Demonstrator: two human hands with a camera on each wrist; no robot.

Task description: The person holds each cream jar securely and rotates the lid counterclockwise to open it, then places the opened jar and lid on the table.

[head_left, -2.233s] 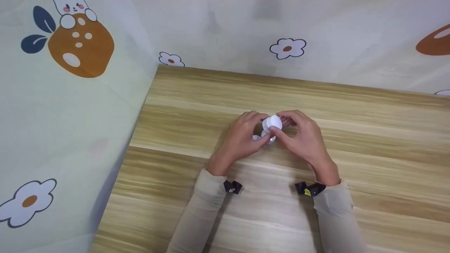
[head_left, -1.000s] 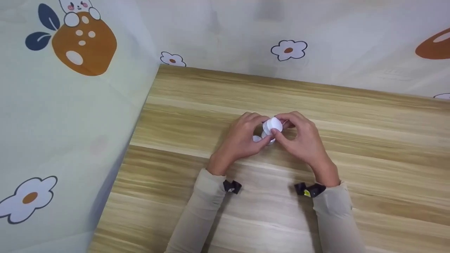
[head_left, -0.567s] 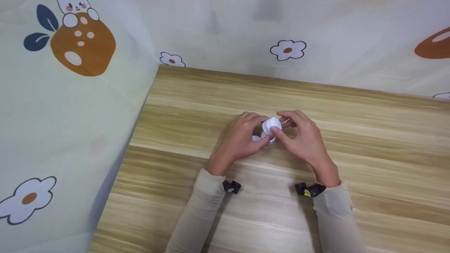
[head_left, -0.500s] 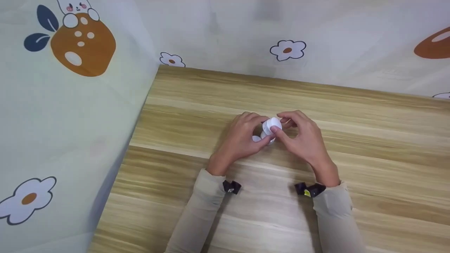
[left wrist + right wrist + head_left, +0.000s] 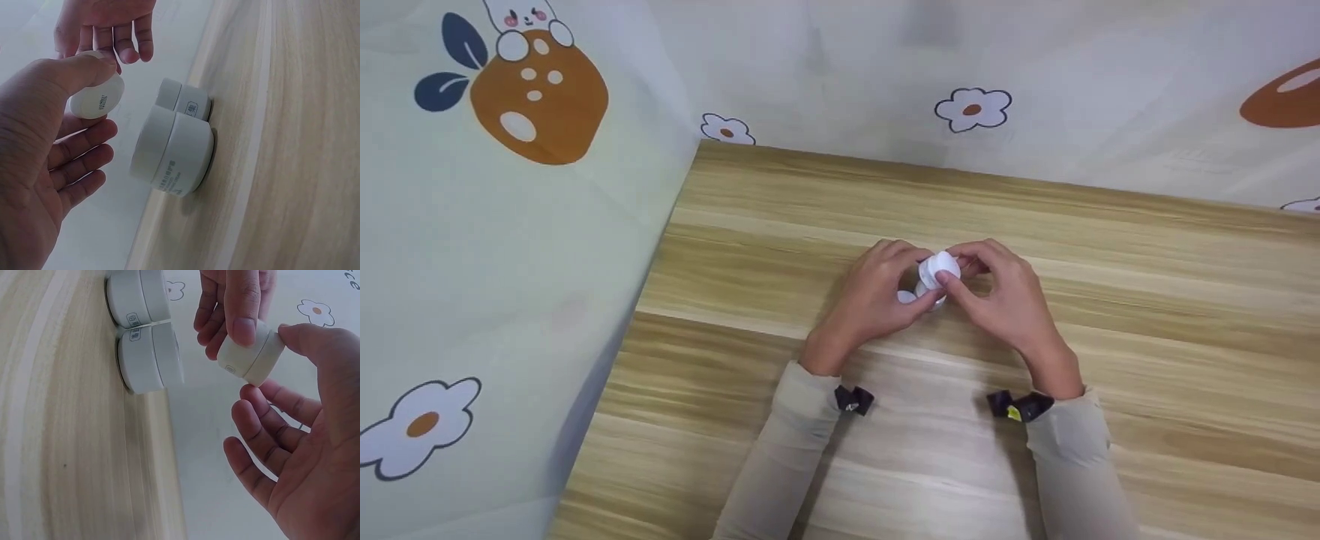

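A small white cream jar (image 5: 930, 271) is held off the table between both hands, tilted so its flat lid (image 5: 948, 266) faces right. My left hand (image 5: 871, 294) pinches the jar's body between thumb and fingers; print shows on its base (image 5: 102, 101) in the left wrist view. My right hand (image 5: 1011, 298) has thumb and fingers at the lid's edge, its other fingers loosely bent below. The lid sits on the jar with a thin seam between. Under the hands, two more white lidded jars stand upright side by side, a nearer jar (image 5: 188, 154) and another jar (image 5: 194, 102).
The wood-grain table (image 5: 780, 240) extends around the hands. Behind it and along its left edge hangs a pale cloth (image 5: 840, 60) printed with flowers and fruit. Black wrist cameras sit at both cuffs, a left one (image 5: 855, 400) and a right one (image 5: 1021, 406).
My right index finger, lifted away from the lid about half a second ago, is back against its far edge. My left hand keeps its hold; the standing jars stay put.
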